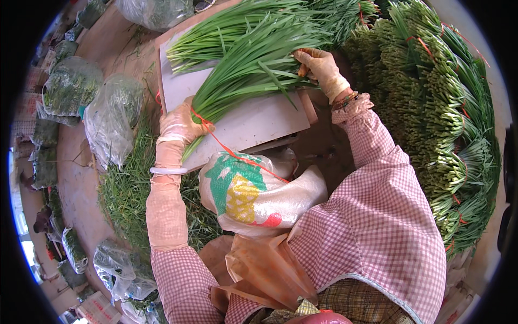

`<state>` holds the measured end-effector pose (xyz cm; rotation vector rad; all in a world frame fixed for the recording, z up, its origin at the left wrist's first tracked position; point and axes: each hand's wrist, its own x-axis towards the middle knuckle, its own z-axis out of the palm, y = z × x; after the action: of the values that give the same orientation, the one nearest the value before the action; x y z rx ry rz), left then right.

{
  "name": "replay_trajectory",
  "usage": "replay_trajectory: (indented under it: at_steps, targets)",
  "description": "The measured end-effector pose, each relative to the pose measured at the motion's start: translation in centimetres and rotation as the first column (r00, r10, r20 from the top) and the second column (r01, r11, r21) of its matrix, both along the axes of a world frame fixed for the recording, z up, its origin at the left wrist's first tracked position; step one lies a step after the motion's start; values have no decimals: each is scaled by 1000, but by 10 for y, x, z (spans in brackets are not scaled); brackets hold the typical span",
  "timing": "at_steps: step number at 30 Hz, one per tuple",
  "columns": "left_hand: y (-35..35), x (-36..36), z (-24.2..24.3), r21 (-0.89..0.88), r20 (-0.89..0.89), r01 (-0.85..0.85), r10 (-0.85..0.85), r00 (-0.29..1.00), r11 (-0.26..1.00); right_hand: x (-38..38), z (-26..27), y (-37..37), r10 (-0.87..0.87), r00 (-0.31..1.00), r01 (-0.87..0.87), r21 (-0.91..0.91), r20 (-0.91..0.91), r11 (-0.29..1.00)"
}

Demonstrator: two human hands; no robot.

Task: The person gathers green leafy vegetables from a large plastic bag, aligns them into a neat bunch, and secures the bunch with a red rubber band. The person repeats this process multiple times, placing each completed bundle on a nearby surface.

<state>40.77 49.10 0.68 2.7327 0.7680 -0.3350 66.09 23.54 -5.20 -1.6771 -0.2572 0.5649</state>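
Note:
A bunch of long green leaves, apparently garlic chives (238, 73), slants across a white board (259, 121). Around its pale stem end wraps my gloved left hand (182, 121), gripping it. A red tie string (247, 160) crosses the bunch by my left thumb and trails over a printed woven sack (279, 198). My gloved right hand (321, 69) is at the leaf tips, fingers bent and touching the leaves; whether they pinch any is hard to see. Behind the held bunch, more loose chives (202, 44) lie on the board.
Tied chive bunches (429, 121) are stacked high on the right, cut ends facing inward. Loose leaf trimmings (125, 202) heap up at the left. Beyond them on the floor stand clear plastic bags of greens (73, 85). Brown sheeting (267, 263) covers my lap.

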Motion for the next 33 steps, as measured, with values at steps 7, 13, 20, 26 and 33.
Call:
replay_trajectory:
  at_steps: [7, 13, 20, 26, 33]
  targets:
    - [-1, 0, -1, 27, -10, -12, 12, 1000, 1000, 5, -31, 15, 20, 971, -20, -5, 238, 1000]
    - [-8, -6, -1, 137, 10, -6, 5, 1000, 990, 11, -34, 4, -357, 877, 338, 115, 321, 934]
    - [-31, -4, 9, 375, -15, 57, -56, 998, 925, -93, 70, -3, -122, 188, -28, 130, 974, 991]
    - [-41, -36, 90, 801, -3, 229, -379, 926, 553, -184, 113, 73, 427, 157, -326, -361, 891, 874]
    - [-83, -91, 177, 893, -90, 225, -335, 938, 389, -211, 137, 99, 464, 280, -382, -346, 840, 857]
